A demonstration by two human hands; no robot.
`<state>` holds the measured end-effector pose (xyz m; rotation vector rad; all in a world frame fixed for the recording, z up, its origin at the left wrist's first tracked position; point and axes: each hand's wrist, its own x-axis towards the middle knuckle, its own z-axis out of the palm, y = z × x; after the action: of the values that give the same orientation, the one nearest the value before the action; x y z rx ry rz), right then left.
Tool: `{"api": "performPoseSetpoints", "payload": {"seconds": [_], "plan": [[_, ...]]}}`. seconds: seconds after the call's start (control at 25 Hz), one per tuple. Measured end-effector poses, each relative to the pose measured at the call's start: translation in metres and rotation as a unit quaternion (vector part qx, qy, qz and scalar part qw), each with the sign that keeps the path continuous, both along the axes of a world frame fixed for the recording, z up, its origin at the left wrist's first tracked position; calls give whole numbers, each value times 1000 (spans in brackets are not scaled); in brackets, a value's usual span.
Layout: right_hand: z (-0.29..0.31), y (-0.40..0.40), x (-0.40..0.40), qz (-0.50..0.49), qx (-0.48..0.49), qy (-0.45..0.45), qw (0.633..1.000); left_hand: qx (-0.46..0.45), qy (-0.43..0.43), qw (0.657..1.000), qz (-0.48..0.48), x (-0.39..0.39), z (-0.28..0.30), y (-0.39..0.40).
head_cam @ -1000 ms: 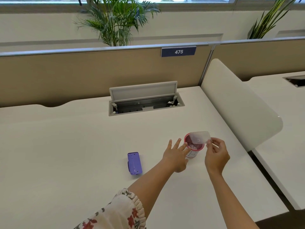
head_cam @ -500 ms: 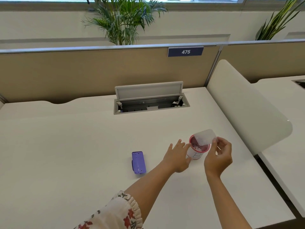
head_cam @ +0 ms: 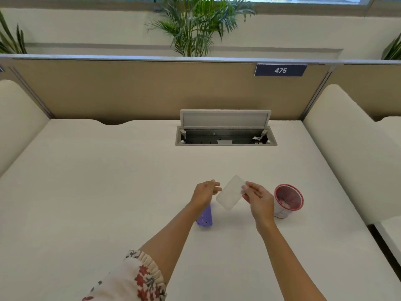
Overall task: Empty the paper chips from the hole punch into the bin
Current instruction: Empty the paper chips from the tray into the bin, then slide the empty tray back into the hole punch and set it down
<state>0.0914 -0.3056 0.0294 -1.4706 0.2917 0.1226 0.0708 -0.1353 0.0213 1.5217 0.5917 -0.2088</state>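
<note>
My right hand point(head_cam: 258, 197) pinches one end of a clear plastic chip tray point(head_cam: 230, 192) and holds it tilted above the desk. My left hand point(head_cam: 205, 192) hovers just left of the tray, fingers loosely curled, holding nothing. The purple hole punch point(head_cam: 205, 216) lies on the white desk point(head_cam: 97, 192), partly hidden under my left wrist. A small bin point(head_cam: 287, 200), white with a red rim and dark inside, stands upright on the desk to the right of my right hand, apart from it.
An open cable box point(head_cam: 225, 135) with its raised lid is set into the desk near the back. A beige partition point(head_cam: 141, 90) with a "475" label runs behind. Cream side dividers point(head_cam: 347, 148) bound the desk at both sides.
My right hand has carried the clear tray left, away from above the bin. My left hand has left the bin's side and moved over toward the hole punch.
</note>
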Motion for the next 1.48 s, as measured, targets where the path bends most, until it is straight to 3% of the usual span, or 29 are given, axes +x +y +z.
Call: {"api": "performPoseSetpoints", "payload": {"seconds": [0.08, 0.32, 0.48, 0.64, 0.72, 0.84, 0.96, 1.24, 1.32, 1.48], "plan": [[-5, 16, -2, 45, -24, 15, 999, -49, 12, 999, -15, -6, 5, 15], [-16, 58, 1, 112, -72, 28, 991, -85, 26, 996, -17, -23, 3, 47], [-22, 79, 3, 148, -92, 24, 984, -47, -7, 998, -36, -33, -7, 62], [-27, 95, 1, 170, -152, 25, 973, -17, -20, 998, 58, -39, -13, 78], [-33, 101, -7, 230, -270, 21, 935, -19, -22, 993, 116, -41, -17, 86], [-47, 109, -28, 294, -455, -15, 840, -25, -20, 988, 149, -44, -21, 95], [-48, 116, -37, 280, -504, -23, 817, -39, -20, 987, 154, -46, -22, 100], [-35, 104, -24, 256, -486, -5, 836, -95, 3, 979, 182, -48, -20, 98], [-33, 93, -20, 237, -432, 2, 870, -109, 8, 977, 182, -49, -20, 98], [-16, 83, -15, 160, -227, 21, 961, -143, 8, 971, 191, -51, -18, 95]]}}
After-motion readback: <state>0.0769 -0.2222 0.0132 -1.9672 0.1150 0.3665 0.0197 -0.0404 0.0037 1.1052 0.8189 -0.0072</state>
